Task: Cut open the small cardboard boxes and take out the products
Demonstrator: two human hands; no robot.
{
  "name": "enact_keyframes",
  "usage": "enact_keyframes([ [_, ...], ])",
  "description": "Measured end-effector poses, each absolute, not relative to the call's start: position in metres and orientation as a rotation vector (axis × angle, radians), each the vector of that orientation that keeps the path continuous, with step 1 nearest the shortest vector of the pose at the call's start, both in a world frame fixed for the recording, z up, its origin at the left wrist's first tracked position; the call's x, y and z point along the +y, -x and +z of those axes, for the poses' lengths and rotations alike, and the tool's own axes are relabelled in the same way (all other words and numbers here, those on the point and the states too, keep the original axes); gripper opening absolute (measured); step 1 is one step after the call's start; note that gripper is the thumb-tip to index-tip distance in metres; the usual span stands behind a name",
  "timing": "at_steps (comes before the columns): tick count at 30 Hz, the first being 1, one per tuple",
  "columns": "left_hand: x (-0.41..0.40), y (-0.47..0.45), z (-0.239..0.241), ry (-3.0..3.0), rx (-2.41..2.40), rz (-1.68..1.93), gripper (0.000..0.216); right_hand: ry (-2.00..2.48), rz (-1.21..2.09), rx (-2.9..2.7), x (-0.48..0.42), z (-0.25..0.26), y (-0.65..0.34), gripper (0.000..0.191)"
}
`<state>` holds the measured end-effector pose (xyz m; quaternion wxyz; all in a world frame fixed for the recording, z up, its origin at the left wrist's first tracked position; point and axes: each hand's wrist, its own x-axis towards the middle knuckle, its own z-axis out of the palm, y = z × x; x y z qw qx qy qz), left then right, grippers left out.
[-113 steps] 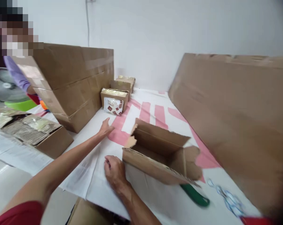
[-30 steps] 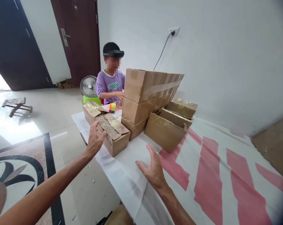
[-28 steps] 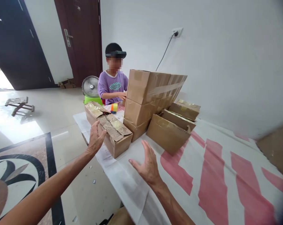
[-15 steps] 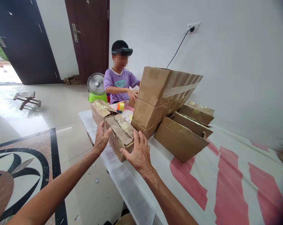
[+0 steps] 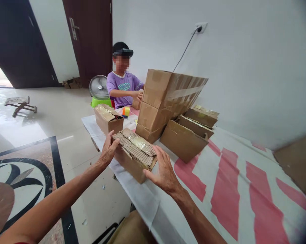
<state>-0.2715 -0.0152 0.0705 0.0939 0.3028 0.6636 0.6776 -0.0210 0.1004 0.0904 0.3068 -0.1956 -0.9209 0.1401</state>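
Gripping the ridged-top box (image 5: 136, 154) at both ends, the left hand (image 5: 108, 150) has its thumb over the upper edge, and the right hand (image 5: 165, 171) spreads across the opposite end, thumb on the near corner. From where I stand, the box sits at the centre of the frame, tilted a little, by the edge of the cloth-covered table (image 5: 155, 203); I can't tell whether its base is touching the cloth.

I'd press evenly from both ends and keep the thumbs low on the walls, since the ridged top, with its shiny tape strip, looks easy to crush. A palm under the base would probably steady it better.

Just beyond, left of centre, stands a second box (image 5: 108, 125), its top partly gaping. Above centre rises the stacked cartons (image 5: 158, 105), close enough that I'd mind the right knuckles. Farther up, a person in purple (image 5: 122, 89) handles something brown.
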Motion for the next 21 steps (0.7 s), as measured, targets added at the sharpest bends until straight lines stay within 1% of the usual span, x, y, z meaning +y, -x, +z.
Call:
enact_keyframes([
  [5,-0.033,0.224,0.076,-0.948,1.826,1.863,0.076,0.532,0.452,-2.531,0.09,0.1,-0.057,0.096],
  [8,-0.043,0.189,0.079,-1.006,1.712,1.726,0.077,0.573,0.494,-2.558,0.079,0.105,-0.111,0.095],
  [12,-0.052,0.136,0.082,-1.169,1.635,1.558,0.071,0.669,0.524,-2.543,0.057,0.108,-0.186,0.094],
  [16,-0.057,0.089,0.083,-1.415,1.616,1.432,0.061,0.8,0.527,-2.534,0.034,0.108,-0.248,0.086],
  [19,-0.056,0.067,0.084,-1.554,1.627,1.333,0.06,0.882,0.525,-2.518,0.022,0.106,-0.277,0.083],
  [21,-0.052,0.059,0.088,-1.643,1.649,1.338,0.058,0.921,0.522,-2.512,0.017,0.104,-0.285,0.082],
])
